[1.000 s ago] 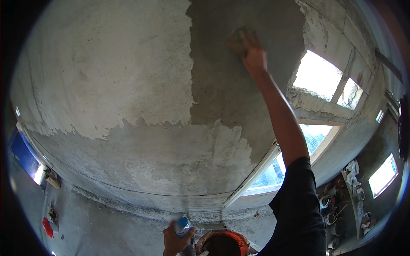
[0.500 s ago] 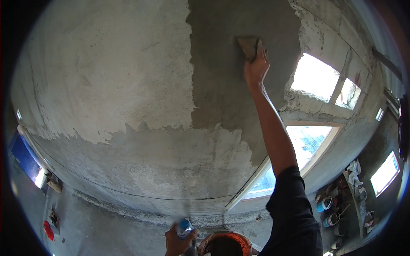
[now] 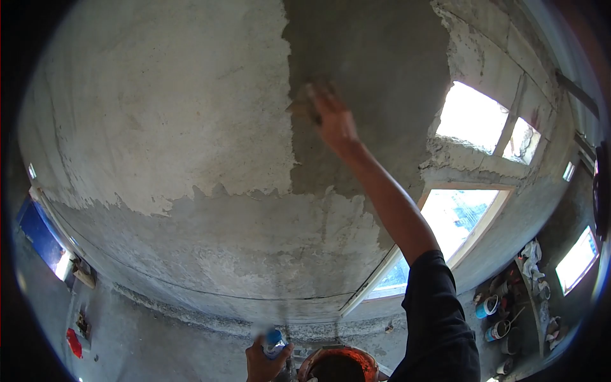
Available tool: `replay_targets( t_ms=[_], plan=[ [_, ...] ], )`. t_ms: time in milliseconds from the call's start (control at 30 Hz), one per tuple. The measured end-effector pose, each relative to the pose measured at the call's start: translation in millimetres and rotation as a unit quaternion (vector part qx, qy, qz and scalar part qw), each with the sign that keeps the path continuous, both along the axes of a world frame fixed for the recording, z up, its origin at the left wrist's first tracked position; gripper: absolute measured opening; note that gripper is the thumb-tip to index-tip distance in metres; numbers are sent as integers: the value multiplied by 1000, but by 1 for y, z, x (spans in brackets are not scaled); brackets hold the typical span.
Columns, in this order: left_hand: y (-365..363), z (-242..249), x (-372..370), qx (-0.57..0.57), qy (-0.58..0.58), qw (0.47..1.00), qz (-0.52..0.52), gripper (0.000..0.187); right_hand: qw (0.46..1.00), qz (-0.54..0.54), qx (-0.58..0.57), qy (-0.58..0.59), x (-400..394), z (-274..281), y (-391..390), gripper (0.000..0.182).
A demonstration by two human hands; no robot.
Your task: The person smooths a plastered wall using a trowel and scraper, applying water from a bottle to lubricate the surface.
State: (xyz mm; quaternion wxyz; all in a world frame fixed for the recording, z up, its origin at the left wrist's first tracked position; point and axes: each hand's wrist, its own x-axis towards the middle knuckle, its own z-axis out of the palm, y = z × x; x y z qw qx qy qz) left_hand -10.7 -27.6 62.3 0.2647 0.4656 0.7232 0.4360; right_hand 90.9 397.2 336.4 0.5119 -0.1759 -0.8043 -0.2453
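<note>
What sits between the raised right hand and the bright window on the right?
Only bare, dark wet plaster; nothing else lies between the right hand and the window in the head view.

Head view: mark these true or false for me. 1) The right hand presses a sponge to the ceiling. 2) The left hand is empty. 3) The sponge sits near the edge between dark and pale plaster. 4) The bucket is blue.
1) True: the right hand holds the sponge against the ceiling.
2) False: the left hand grips a bottle with a blue cap.
3) True: it is at the border of the dark plaster.
4) False: the bucket has an orange rim.
</note>
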Motion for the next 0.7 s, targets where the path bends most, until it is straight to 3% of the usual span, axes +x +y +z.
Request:
replay_targets(
  t_ms=[67,133,200,267,333,433,500,633,700],
  plan=[
    [-1,3,2,23,-5,1000,3,66,992,-62,21,111,19,13,7,58],
    [0,8,5,45,-11,999,5,61,986,-86,53,132,34,31,18,60],
    [3,13,8,11,-11,1000,15,38,978,-113,84,153,33,24,29,62],
    [3,-3,7,15,-12,1000,13,39,990,-133,30,34,26,-17,50,68],
    [5,-7,9,23,-14,1000,8,40,996,-51,-56,-54,16,-69,40,68],
    [5,-4,10,12,-22,1000,6,40,988,-40,8,-148,16,-93,12,63],
    [3,-9,10,-2,-41,999,17,40,1000,8,-24,15,23,-74,-8,59],
    [2,-3,9,14,-16,1000,10,40,966,-67,-12,248,65,26,6,60],
    [2,1,10,18,-22,1000,8,41,966,-79,-13,244,73,44,25,61]
  ],
)
